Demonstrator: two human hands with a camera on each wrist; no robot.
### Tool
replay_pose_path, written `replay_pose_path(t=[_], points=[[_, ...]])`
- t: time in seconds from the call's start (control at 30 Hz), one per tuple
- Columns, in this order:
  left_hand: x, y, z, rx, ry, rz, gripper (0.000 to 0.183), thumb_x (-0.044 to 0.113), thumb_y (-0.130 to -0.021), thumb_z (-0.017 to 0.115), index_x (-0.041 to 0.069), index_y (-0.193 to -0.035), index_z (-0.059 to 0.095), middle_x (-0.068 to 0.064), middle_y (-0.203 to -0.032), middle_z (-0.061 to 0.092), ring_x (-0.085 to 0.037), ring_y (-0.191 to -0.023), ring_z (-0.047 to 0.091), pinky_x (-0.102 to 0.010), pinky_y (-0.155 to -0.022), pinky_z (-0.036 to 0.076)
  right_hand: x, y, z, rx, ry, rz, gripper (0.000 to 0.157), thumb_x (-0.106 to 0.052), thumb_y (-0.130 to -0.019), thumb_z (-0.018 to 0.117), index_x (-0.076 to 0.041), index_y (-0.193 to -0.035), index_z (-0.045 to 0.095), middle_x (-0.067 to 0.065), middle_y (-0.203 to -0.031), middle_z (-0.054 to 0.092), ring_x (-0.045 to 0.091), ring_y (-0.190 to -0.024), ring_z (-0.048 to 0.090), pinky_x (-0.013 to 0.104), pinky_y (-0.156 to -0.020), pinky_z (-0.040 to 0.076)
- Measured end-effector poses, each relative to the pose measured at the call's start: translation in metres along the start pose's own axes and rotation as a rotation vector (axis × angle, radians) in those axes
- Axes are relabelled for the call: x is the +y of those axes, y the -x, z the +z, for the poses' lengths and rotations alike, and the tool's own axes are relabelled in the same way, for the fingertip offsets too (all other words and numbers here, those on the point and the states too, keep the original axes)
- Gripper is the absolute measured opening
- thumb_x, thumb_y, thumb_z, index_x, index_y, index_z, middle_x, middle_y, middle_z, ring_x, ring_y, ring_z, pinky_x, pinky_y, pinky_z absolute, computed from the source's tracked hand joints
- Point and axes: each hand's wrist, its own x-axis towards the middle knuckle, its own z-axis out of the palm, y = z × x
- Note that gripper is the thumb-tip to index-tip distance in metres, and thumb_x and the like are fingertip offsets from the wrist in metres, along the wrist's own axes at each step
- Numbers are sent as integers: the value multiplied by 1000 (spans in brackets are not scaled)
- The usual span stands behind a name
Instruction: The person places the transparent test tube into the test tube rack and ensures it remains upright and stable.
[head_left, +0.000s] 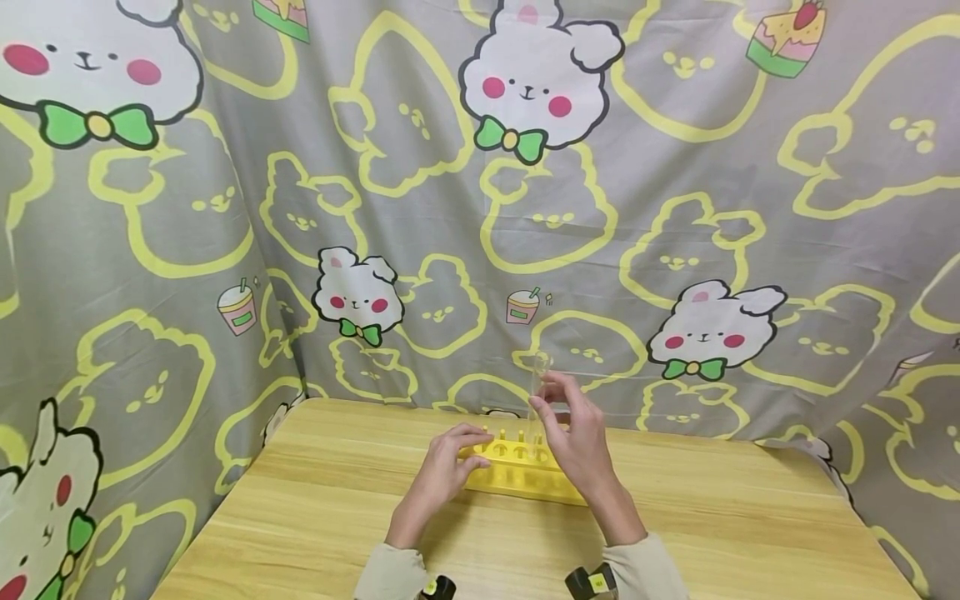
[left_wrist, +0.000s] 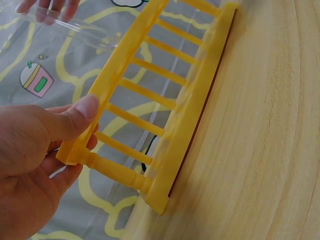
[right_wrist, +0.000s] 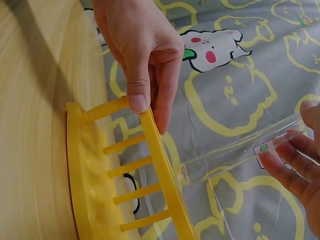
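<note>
A yellow test tube rack (head_left: 517, 482) stands on the table, with a row of round holes and pegs along its top. My left hand (head_left: 447, 467) grips the left end of its top plate, thumb on the near edge in the left wrist view. A clear glass test tube (right_wrist: 235, 150) is pinched between the thumb and fingers of my right hand (head_left: 579, 433). It is upright above the right part of the rack (left_wrist: 125, 55), its lower end at the top plate. Whether that end is inside a hole I cannot tell.
The rack rests on a light wood-grain table (head_left: 322, 500). Behind and beside the table hangs a grey curtain (head_left: 450, 225) printed with rabbits and yellow outlines. A dark band (head_left: 592, 581) with a yellow label is on each sleeve's wrist.
</note>
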Motion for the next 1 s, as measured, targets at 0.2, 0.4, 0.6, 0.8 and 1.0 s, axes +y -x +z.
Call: replay_pose_path(t=[0.2, 0.4, 0.6, 0.8, 1.0], points=[[1, 0, 0, 4, 0, 1, 34, 5, -85, 80, -2, -117, 74, -11, -118, 70, -30, -111, 67, -46, -97, 56, -1, -1, 2, 0, -4, -1, 33, -9, -95, 74, -7, -126, 62, 0, -94, 69, 18, -90, 72, 28, -64, 63], [1, 0, 1, 6, -2, -4, 34, 4, -85, 80, -2, -118, 74, -12, -118, 70, -31, -112, 67, -45, -97, 56, -2, -1, 4, -15, -16, 0, 34, -8, -96, 74, -3, -126, 61, 0, -95, 69, 20, -91, 72, 29, -64, 63], [0, -1, 1, 9, -12, 4, 34, 5, -85, 80, -2, -118, 74, -12, -118, 70, -31, -111, 68, -45, -97, 57, 0, 0, 7, -29, -18, 1, 32, -9, -97, 72, -3, -126, 60, 0, -95, 68, 20, -92, 71, 26, -65, 63], [0, 0, 1, 19, -23, 28, 35, 4, -84, 81, -2, -117, 74, -12, -117, 70, -31, -110, 68, -45, -96, 57, 0, 1, 9, -17, -38, -5, 34, -5, -95, 74, -3, -126, 61, -3, -94, 68, 19, -92, 72, 26, -65, 63], [0, 0, 1, 29, -24, 51, 35, 3, -83, 81, -3, -116, 74, -13, -117, 71, -32, -109, 68, -45, -95, 57, -1, 2, 10, -23, -36, 12, 33, -10, -97, 73, -3, -127, 62, -2, -94, 68, 18, -93, 72, 29, -66, 63]])
